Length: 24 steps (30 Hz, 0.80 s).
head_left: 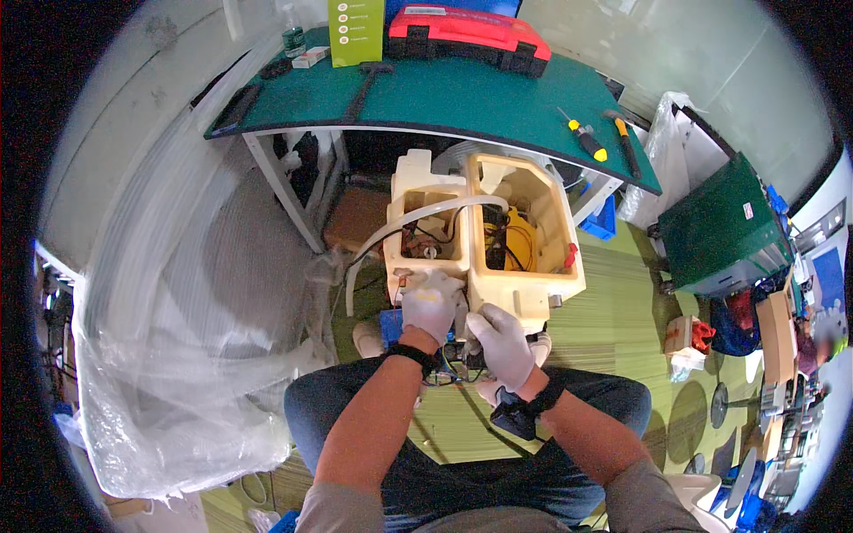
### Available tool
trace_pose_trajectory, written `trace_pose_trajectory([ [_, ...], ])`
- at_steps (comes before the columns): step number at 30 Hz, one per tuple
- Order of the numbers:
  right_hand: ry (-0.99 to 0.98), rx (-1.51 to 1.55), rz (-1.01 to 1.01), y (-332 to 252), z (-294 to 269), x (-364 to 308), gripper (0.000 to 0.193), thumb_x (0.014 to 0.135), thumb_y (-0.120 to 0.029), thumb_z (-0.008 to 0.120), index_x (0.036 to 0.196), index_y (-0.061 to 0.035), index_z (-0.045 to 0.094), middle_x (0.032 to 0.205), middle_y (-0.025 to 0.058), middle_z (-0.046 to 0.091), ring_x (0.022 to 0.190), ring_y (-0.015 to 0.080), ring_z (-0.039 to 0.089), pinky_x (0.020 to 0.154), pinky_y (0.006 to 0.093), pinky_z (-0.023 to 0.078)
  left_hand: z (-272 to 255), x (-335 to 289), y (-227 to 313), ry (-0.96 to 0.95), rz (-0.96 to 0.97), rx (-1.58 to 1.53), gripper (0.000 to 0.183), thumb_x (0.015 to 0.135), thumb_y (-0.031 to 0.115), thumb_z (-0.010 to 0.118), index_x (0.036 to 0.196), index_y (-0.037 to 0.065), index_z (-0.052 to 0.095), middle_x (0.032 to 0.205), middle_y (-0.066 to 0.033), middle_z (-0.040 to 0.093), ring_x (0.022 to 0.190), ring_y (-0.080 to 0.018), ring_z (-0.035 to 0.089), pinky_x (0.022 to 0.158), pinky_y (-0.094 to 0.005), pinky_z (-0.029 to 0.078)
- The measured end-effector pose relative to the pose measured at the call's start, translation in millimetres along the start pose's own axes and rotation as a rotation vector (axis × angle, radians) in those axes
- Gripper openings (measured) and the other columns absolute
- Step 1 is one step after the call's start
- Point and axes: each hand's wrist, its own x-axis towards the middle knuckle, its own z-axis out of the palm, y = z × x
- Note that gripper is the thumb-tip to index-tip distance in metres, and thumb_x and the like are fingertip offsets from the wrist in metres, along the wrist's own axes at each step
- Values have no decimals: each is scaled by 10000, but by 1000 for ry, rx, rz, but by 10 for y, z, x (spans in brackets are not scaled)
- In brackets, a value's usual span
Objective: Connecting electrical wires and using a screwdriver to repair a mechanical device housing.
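Note:
In front of my knees stands a cream plastic machine housing (524, 298) with two open compartments. Wires and small parts sit in the left compartment; a yellow part (520, 240) and dark cables lie in the right one. A pale hose (426, 213) arches across both. White gloves cover my hands. My left hand (431, 306) is at the housing's lower front, its fingers bent and partly hidden against it. Just right of it, my right hand (502, 342) is closed like a fist; what it grips is hidden. Thin wires (458, 364) hang beneath the hands, near a blue part (391, 327).
Behind the housing is a green-topped table (480, 107) bearing a red toolbox (471, 37), a hammer (364, 89), a yellow-black screwdriver (584, 138) and an orange-handled tool (626, 142). Plastic-wrapped stock (195, 355) fills the left side. A green cabinet (724, 231) stands at right.

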Motion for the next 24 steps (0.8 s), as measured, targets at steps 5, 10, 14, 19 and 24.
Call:
trace_pose_trajectory([
  [5,37,-79,-104,139,37,-33,244,930,-196,532,781,-3,524,679,45,546,562,113,531,525,253,428,14,17,-29,-21,-22,-36,118,791,208,603,860,143,674,923,-82,641,828,-304,625,726,-412,502],
  [10,62,52,13,88,45,-134,249,932,-201,533,791,4,524,682,46,538,593,104,541,536,252,437,-33,101,-18,-67,-277,-82,169,803,242,614,911,125,671,923,-107,669,822,-310,647,719,-417,512],
  [14,99,-61,-62,279,49,-92,262,935,-208,529,780,3,522,672,50,531,588,103,507,540,257,423,-224,112,182,-117,-326,-17,223,810,282,628,927,103,694,925,-100,683,875,-290,647,756,-379,513],
  [19,127,-22,-37,171,251,-180,271,934,-224,533,794,8,529,655,48,516,594,119,476,553,288,408,-90,91,18,-180,-117,88,174,806,280,617,854,147,719,878,-88,678,816,-298,649,721,-404,518],
  [24,203,-106,-64,203,266,-171,302,929,-259,529,823,23,529,679,97,509,632,172,485,604,335,416,-11,170,49,-241,-216,115,178,803,288,628,859,147,720,859,-109,683,776,-302,663,688,-419,527],
])
